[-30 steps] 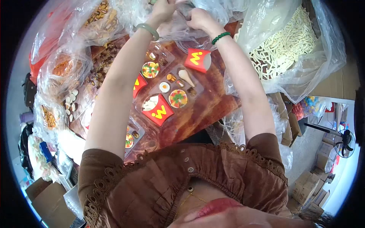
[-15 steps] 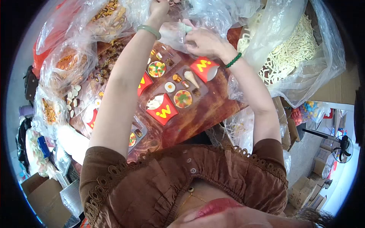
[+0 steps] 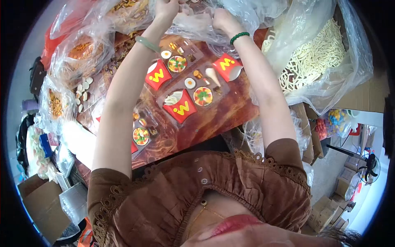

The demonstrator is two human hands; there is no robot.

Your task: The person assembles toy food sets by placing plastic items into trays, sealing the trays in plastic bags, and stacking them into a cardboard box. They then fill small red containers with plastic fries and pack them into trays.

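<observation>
Although I cannot tell whether the left hand [image 3: 166, 10] or curled right hand [image 3: 224, 19] grips the bag [image 3: 193, 21] between them, the red box [image 3: 225, 66] lies by the tray [image 3: 216, 98], where the right forearm [image 3: 261, 80] sweeping inward could knock it

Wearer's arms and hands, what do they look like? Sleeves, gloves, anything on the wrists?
Short brown sleeves, ending above the elbows. Left hand: no glove seen, smooth pale green bangle on that forearm near the wrist. Right hand: no glove seen, dark green beaded bracelet at the wrist. No markings legible on the sleeves.
</observation>
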